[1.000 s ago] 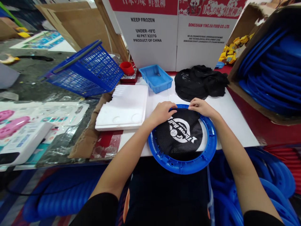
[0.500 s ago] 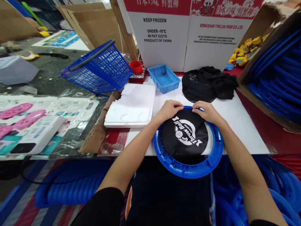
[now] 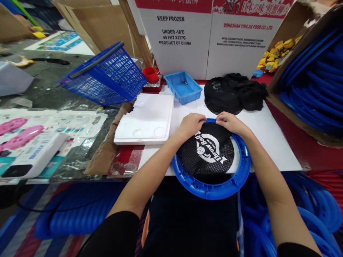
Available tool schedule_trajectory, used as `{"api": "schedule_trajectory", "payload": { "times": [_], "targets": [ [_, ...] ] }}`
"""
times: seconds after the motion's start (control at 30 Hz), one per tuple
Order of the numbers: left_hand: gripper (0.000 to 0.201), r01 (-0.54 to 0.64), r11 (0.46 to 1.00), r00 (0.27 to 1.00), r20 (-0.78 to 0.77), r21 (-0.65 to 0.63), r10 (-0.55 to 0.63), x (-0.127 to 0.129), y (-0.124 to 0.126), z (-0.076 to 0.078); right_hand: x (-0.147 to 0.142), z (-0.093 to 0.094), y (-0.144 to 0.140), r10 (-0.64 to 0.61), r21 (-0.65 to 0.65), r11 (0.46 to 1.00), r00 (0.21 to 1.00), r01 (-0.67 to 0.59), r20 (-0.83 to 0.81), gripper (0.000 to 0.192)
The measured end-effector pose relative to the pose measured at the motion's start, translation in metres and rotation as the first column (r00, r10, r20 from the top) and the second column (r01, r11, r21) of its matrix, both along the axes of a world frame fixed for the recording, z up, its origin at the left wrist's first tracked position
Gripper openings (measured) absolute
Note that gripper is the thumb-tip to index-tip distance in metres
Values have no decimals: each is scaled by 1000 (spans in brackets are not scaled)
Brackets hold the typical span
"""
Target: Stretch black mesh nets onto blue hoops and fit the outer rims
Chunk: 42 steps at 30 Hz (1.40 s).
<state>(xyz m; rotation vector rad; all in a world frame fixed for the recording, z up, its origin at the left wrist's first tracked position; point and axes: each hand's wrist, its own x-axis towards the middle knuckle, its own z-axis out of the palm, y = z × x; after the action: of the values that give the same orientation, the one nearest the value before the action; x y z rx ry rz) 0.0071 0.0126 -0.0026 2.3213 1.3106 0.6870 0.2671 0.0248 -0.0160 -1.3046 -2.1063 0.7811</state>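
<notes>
A blue plastic ring [image 3: 211, 191] lies partly over the table's front edge, nearest me. Across its opening is a round black mesh net [image 3: 214, 153] printed with white "Throw Ball" lettering; bare white shows at the right between net and ring. My left hand [image 3: 193, 123] pinches the net's edge at the ring's far rim, left of centre. Just to its right, my right hand [image 3: 229, 122] pinches the net at the same rim. Both sets of fingers are closed, with a short stretch of blue rim between them. More black mesh nets [image 3: 234, 93] lie heaped beyond the ring.
A light-blue tray [image 3: 183, 87] and a white foam slab [image 3: 144, 119] lie behind and left. A blue basket [image 3: 107, 75] leans beside a red cup [image 3: 150, 75]. A printed carton [image 3: 182, 53] stands at the back. Blue rings [image 3: 316, 82] fill a box at right.
The view has shifted slightly to the right. Both hands stay at the ring's far rim, and my right-hand fingers have drawn closer together on the net's edge.
</notes>
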Motion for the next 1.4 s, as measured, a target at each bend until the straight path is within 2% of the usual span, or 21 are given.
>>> {"api": "schedule_trajectory", "payload": {
  "times": [0.1,0.23,0.37,0.47,0.6,0.87,1.1,1.2,1.3,1.4],
  "targets": [
    [26,35,999,999,2,-3,-35,-1,0,2,0,11,3,37,-55,998,999,-36,25,16],
    [25,68,996,987,147,-54,-59,-5,3,0,-2,28,4,111,-199,975,993,-104,26,36],
    [20,51,994,960,279,-96,-23,-8,5,-5,-11,26,1,91,-139,986,995,-94,-30,35],
    [18,21,993,950,311,-117,17,-7,7,-10,-17,19,-2,99,-99,989,991,-108,-90,30],
    [16,18,994,959,283,-112,14,-6,7,-12,-19,16,-3,146,-83,985,984,-154,-98,27],
    [15,111,993,971,219,-42,-99,-9,2,-3,-21,14,-3,3,-168,985,988,-29,-155,29],
    [14,91,994,989,120,-55,-84,-6,-1,1,-32,12,3,-65,-70,995,997,68,46,12],
    [17,119,993,990,80,-15,-117,-6,-4,3,-36,13,1,-90,-43,995,992,94,85,8],
    [18,133,991,990,36,25,-134,-8,-6,3,-35,15,-2,-82,-40,996,994,85,74,9],
    [15,101,995,994,38,10,-101,-10,-5,3,-30,15,-2,-38,-104,994,999,36,-11,15]
  ]
}}
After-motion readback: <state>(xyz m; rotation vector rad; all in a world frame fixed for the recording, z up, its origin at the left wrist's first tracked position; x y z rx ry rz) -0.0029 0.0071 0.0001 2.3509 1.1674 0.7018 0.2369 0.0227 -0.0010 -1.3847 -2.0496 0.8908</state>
